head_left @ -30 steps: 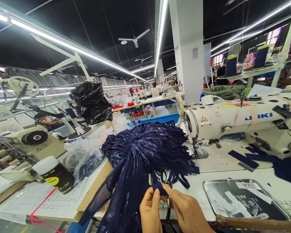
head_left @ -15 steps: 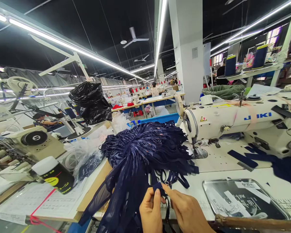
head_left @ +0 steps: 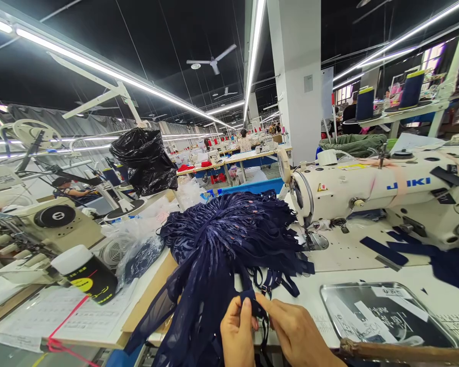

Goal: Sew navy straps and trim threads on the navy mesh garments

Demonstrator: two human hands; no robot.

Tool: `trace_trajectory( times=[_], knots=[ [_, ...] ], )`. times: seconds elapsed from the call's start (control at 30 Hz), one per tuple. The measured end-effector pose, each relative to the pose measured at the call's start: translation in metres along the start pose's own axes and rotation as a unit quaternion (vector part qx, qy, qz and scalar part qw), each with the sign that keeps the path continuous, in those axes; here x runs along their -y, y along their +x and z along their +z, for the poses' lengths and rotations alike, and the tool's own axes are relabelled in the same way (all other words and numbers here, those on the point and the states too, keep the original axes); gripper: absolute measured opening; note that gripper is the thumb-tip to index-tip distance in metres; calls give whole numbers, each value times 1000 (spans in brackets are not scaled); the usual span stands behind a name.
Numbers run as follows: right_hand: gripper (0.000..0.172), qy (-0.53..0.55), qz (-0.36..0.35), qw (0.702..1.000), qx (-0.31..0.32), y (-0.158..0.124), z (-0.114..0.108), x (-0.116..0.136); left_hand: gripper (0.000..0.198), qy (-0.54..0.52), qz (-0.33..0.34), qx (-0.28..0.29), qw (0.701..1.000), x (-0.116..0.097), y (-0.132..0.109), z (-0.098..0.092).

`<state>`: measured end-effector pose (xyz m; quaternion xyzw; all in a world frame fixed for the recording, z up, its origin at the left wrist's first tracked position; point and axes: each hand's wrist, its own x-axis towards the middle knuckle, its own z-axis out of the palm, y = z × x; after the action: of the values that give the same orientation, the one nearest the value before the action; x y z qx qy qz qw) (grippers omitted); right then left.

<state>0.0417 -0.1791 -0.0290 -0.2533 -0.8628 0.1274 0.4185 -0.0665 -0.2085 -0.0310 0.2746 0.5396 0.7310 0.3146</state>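
Note:
Close to the table's front edge, my left hand (head_left: 237, 329) pinches a small navy fabric piece (head_left: 248, 294) between thumb and fingers. My right hand (head_left: 290, 329) grips the same piece from its right side, fingertips nearly meeting the left ones. A thin dark strap hangs below from between the hands. Just behind lies a big gathered bundle of navy straps and sheer fabric (head_left: 222, 229), spilling over the front edge on the left. Loose straps with small metal rings (head_left: 277, 283) stick out of it beside my right hand.
A white sewing machine (head_left: 352, 188) stands behind right, its needle area close to the bundle. A metal tray (head_left: 390, 316) with labels lies right of my hands, with navy scraps (head_left: 451, 265) beyond. On the left are a black canister (head_left: 86, 275), papers (head_left: 69, 321) and a black plastic bag (head_left: 143, 160).
Both hands stay in nearly the same place. The fabric piece between them has turned slightly, with the right fingers shifted a little against it.

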Motion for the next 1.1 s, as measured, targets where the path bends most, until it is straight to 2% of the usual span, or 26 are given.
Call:
trace_trajectory(
  times=[0.23,0.43,0.53,0.6,0.77,0.83,1.0,1.07,1.1],
  knots=[
    [40,90,9,995,-32,-7,14,-5,44,-39,-43,5,998,3,-1,3],
    [36,152,57,980,-113,-10,30,-3,37,-5,27,-40,999,6,-5,7],
    [36,165,66,976,-127,-10,31,-1,34,20,51,-40,998,3,-5,8],
    [37,176,78,974,-122,-9,29,-1,34,24,51,-37,998,2,-5,8],
    [41,239,138,961,-28,-6,21,-1,35,21,41,-27,999,2,-2,7],
    [41,255,151,955,-12,-5,19,-1,35,24,47,-18,998,4,-2,7],
    [42,166,107,975,-100,-2,18,-1,37,53,92,0,994,7,-9,11],
    [42,206,126,965,-100,2,18,2,36,36,74,0,997,7,-12,14],
    [41,265,156,948,-79,4,17,3,36,18,56,0,998,7,-12,14]
  ],
)
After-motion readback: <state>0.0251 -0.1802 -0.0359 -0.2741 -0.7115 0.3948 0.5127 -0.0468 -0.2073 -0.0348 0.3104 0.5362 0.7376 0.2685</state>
